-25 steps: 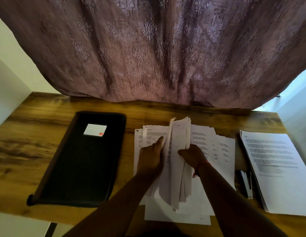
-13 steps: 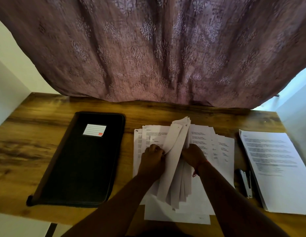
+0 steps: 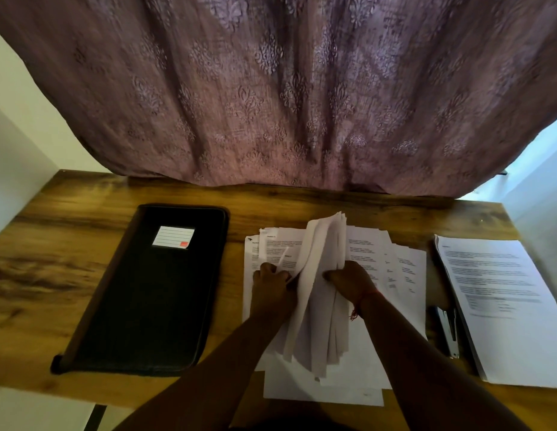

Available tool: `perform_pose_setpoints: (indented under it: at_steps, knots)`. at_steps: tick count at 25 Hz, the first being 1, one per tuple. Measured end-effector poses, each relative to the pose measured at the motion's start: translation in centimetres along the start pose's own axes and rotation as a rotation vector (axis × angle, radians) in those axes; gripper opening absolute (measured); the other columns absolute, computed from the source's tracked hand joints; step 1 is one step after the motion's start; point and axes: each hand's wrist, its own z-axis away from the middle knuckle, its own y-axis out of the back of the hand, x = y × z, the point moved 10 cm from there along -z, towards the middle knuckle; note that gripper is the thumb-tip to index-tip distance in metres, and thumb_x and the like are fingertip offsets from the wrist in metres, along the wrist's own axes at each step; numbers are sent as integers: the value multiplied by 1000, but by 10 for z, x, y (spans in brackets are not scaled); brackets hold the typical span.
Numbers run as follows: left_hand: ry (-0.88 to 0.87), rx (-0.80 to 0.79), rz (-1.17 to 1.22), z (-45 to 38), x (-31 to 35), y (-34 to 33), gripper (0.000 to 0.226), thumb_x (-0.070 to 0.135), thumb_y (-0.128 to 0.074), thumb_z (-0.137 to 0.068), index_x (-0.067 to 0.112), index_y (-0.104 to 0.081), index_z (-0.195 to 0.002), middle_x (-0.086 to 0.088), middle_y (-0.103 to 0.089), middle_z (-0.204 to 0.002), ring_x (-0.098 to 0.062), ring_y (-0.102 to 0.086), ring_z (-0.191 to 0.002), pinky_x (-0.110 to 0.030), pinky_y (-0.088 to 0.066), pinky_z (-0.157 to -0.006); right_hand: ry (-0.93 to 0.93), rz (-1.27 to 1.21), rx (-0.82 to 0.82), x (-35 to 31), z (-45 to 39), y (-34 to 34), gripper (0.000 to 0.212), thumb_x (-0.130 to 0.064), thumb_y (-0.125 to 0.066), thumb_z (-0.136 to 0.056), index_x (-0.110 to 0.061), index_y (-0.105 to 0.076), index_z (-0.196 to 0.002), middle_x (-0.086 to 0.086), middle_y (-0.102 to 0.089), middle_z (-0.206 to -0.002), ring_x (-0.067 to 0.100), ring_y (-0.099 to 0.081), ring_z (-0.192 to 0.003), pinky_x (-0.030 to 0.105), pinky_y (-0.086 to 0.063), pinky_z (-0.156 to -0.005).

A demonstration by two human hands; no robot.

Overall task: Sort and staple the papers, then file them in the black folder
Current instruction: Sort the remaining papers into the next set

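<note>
Your left hand [image 3: 272, 286] and right hand [image 3: 348, 279] each clamp one side of a raised sheaf of papers [image 3: 320, 293] at bench centre, above loose sheets [image 3: 395, 275]. The paper is light, limp and likely to fan or slip; grip it near the edges, pinched firmly. The black folder [image 3: 146, 293] lies closed to the left, the stapler [image 3: 448, 331] to the right.
</note>
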Motion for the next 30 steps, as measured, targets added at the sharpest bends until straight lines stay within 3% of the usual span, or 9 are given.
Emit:
perform_pose_setpoints:
  at_steps: [4, 9, 13, 16, 18, 22, 25, 27, 30]
  knots:
    - [19, -24, -119, 2, 0, 1, 31, 38, -49, -99, 22, -61, -123, -4, -54, -129, -31, -45, -125, -44, -43, -105, 11, 4, 7, -3, 3, 2, 43, -26, -68, -89, -11, -55, -127, 12, -62, -121, 31, -55, -117, 43, -45, -98]
    - [52, -102, 264, -1, 5, 7, 19, 40, -53, -98, 24, -63, -97, 2, -68, -101, -16, -63, -91, -40, -55, -90, 42, 73, 11, -11, 5, 8, 41, -24, -65, -90, -9, -55, -127, 14, -61, -123, 33, -55, -117, 41, -46, -97]
    - [29, 1, 362, -2, 28, 38, 20, 29, -56, -98, 19, -60, -116, 2, -62, -105, -17, -62, -98, -21, -49, -73, 80, 268, 77, -37, 8, 17, 37, -28, -64, -90, -10, -57, -121, 10, -64, -109, 30, -59, -107, 39, -50, -91]
    - [54, 53, 388, 1, 36, 65, 42, 26, -57, -97, 17, -50, -137, -5, -57, -133, -24, -57, -118, -34, -54, -92, 70, 384, 51, -51, 11, 11, 31, -30, -60, -92, -9, -60, -115, 9, -63, -102, 28, -61, -102, 37, -48, -90]
    - [-1, 97, 358, 5, 43, 89, 46, 22, -57, -98, 15, -46, -142, -4, -52, -142, -25, -53, -126, -32, -48, -99, 71, 443, 13, -56, 13, 6, 32, -32, -58, -94, -8, -61, -115, 10, -64, -103, 27, -61, -100, 35, -48, -89]
    - [-126, 192, 412, 22, 54, 150, 45, 4, -56, -93, 15, -52, -137, -5, -54, -138, -25, -54, -125, -26, -47, -98, 81, 488, -97, -49, 18, -11, 41, -31, -60, -92, -4, -56, -123, 15, -63, -117, 29, -59, -108, 32, -48, -89]
    - [-316, 338, 429, 56, 84, 209, 46, -4, -54, -91, 16, -59, -132, -3, -53, -135, -18, -53, -123, -27, -48, -102, 88, 430, -171, -43, 25, -24, 65, -64, -55, -86, -8, -60, -118, 14, -65, -113, 30, -61, -107, 37, -50, -94]
    - [-367, 376, 547, 80, 103, 240, 46, -5, -56, -92, 19, -59, -131, 3, -52, -131, -7, -54, -120, -21, -51, -97, 74, 354, -211, -41, 30, -26, 72, -78, -42, -82, -12, -63, -103, 10, -66, -102, 29, -63, -101, 40, -50, -93]
    - [-375, 346, 854, 94, 113, 257, 46, -8, -58, -91, 32, -61, -115, 9, -57, -121, 8, -58, -103, -7, -51, -80, 118, 305, -224, -44, 38, -15, 60, -60, -43, -95, -6, -66, -106, 15, -68, -107, 30, -65, -98, 44, -51, -93]
